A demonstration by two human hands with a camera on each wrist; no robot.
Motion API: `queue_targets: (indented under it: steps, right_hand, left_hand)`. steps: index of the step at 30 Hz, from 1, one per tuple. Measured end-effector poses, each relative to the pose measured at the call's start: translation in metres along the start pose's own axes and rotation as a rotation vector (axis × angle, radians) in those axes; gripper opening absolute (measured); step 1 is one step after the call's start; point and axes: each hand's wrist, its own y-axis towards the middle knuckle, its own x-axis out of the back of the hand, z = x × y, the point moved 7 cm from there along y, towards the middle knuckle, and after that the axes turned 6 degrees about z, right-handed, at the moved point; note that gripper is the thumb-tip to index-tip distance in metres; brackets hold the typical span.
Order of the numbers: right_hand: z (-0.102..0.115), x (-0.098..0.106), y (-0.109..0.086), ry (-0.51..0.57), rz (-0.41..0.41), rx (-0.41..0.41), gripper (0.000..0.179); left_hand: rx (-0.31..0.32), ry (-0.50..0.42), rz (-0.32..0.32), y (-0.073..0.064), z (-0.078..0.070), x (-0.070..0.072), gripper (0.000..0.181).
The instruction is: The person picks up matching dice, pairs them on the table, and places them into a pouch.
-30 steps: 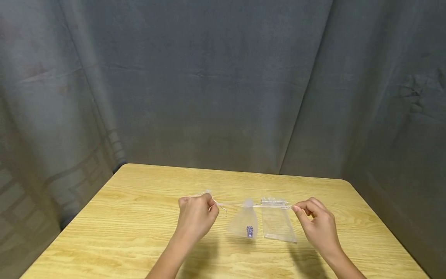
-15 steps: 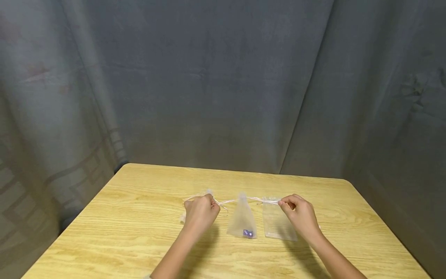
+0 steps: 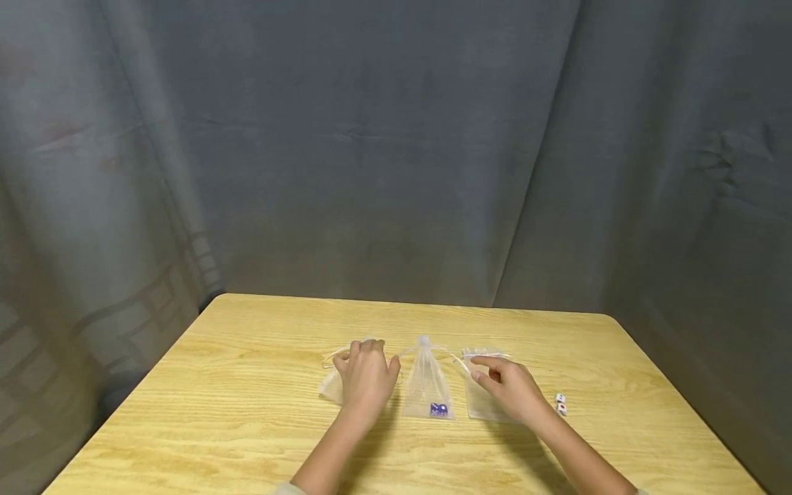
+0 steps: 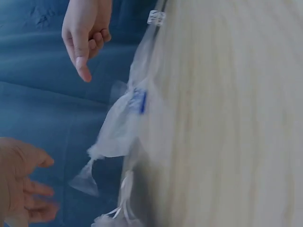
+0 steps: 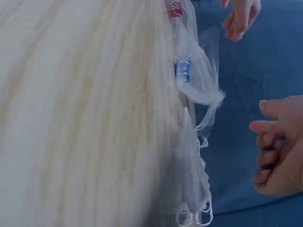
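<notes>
A sheer white drawstring pouch (image 3: 427, 381) lies in the middle with its neck gathered and purple-blue dice (image 3: 438, 410) at its bottom. Its ribbons spread to either side. My left hand (image 3: 367, 375) has its fingers spread over a second pouch (image 3: 331, 388), hiding much of it; red dice (image 5: 176, 9) show there in the right wrist view. Beside the middle pouch's right ribbon (image 3: 459, 361), my right hand (image 3: 510, 388) has thumb and index finger apart, the other fingers loosely bent. It overlaps a flat third pouch (image 3: 482, 404). Nothing shows within either hand.
White dice (image 3: 560, 404) with red and dark pips sit right of my right hand. The wood-grain table (image 3: 278, 426) has rounded far corners. Grey-blue curtains (image 3: 371, 172) hang behind it and along both sides.
Both hands have let go of the ribbons they were pulling taut. The ribbons sag, the middle pouch lies settled, and the right hand has moved left, exposing the white dice.
</notes>
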Motion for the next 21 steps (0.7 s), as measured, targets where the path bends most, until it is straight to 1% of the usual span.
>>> queue_targets:
  steps: [1,3,6,9,12,16,19,21]
  right_hand:
    - [-0.001,-0.002,0.0,-0.001,0.034,-0.01,0.031]
    - [-0.002,-0.004,-0.002,-0.001,0.066,-0.025,0.034]
    - [-0.004,-0.001,-0.004,0.002,0.06,-0.032,0.032]
    - [-0.006,0.008,-0.007,-0.001,0.026,-0.034,0.03]
    - [-0.007,0.02,-0.011,-0.004,-0.019,-0.047,0.031]
    - [-0.008,0.036,-0.021,-0.007,-0.054,-0.068,0.035]
    - [-0.01,0.048,-0.03,-0.019,-0.07,-0.086,0.039]
    - [-0.011,0.052,-0.034,-0.027,-0.076,-0.094,0.041]
  left_hand:
    - [0.016,0.002,-0.001,0.0,0.0,-0.003,0.037]
    - [0.029,0.007,0.022,-0.001,-0.001,-0.01,0.05]
    - [0.005,-0.009,0.079,0.0,-0.01,-0.021,0.056]
    - [-0.034,0.003,0.135,0.002,-0.024,-0.032,0.058]
    - [-0.093,0.017,0.18,0.005,-0.042,-0.043,0.06]
    - [-0.203,-0.03,0.262,0.01,-0.07,-0.06,0.06]
    - [-0.294,-0.075,0.343,0.014,-0.093,-0.073,0.058]
    - [-0.346,-0.076,0.393,0.017,-0.105,-0.081,0.058]
